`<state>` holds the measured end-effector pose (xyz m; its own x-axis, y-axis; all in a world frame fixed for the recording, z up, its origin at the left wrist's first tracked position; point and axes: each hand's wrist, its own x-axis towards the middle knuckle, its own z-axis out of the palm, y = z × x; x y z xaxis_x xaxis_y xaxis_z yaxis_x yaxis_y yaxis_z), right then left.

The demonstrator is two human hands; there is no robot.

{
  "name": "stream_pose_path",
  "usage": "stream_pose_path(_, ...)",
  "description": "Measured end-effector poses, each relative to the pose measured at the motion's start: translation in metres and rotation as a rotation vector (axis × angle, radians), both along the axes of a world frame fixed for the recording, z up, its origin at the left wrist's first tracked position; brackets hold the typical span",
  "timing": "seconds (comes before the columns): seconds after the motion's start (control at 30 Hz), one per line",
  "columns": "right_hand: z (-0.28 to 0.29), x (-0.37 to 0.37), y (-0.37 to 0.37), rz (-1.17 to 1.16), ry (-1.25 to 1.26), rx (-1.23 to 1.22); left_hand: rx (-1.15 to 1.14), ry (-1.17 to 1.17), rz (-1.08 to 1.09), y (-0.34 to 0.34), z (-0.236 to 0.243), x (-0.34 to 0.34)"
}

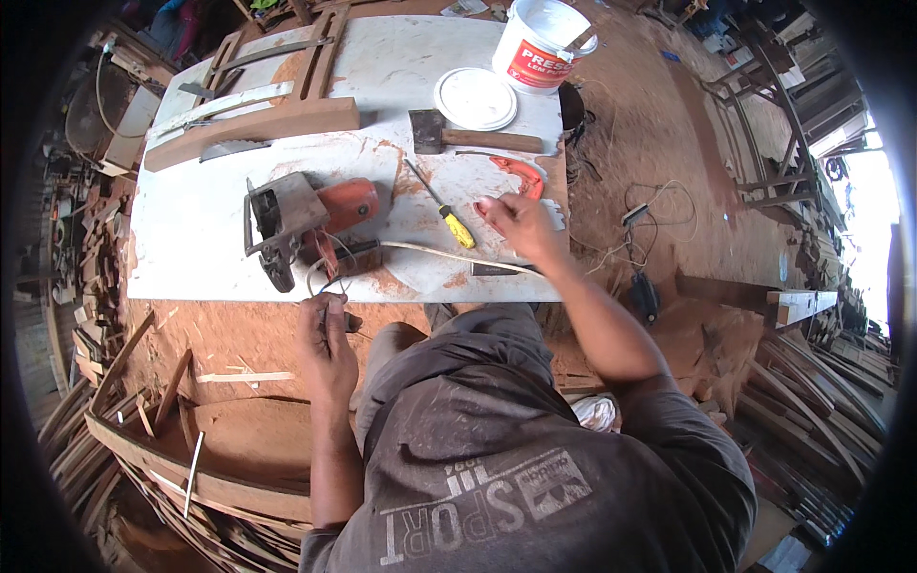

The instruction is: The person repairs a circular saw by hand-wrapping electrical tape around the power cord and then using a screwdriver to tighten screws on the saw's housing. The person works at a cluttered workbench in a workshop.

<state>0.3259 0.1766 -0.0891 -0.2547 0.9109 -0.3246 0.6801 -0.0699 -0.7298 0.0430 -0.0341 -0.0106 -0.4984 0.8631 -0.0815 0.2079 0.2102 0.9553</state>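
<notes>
Presently we list: left hand (pixel 328 325), near, fingertips clamped on thin wires (pixel 330 284) beside a power tool (pixel 288 215); right hand (pixel 521 227), farther right, near a red part (pixel 523 174), grip we cannot tell.

wire ends (pixel 332 284) — too tiny, shirt (pixel 544 468) — cropped

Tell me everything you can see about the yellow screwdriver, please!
The screwdriver has a yellow, plastic-looking handle with dark marks, and a long, thin, metal-looking shaft. It lies slanted on the dusty white table, its shaft pointing away and to the left. Neither hand touches it; the right hand is nearby.
</notes>
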Motion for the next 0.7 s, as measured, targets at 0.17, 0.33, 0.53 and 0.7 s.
stream_pose_path(0.17,-0.030,0.036,0.018,0.449,-0.262,0.476,0.009,0.038,0.015,0.009,0.010,-0.001)
stream_pose_path(0.33,-0.045,0.024,0.022,0.611,-0.369,0.608,0.040,0.061,0.049,0.011,0.015,0.000)
stream_pose_path(0.53,-0.077,0.030,0.035,0.771,-0.412,0.638,0.016,0.077,0.091,0.011,0.016,-0.003)
stream_pose_path(0.7,-0.030,0.022,0.025,0.589,-0.156,0.592,-0.032,0.213,0.076,0.004,0.022,-0.006)
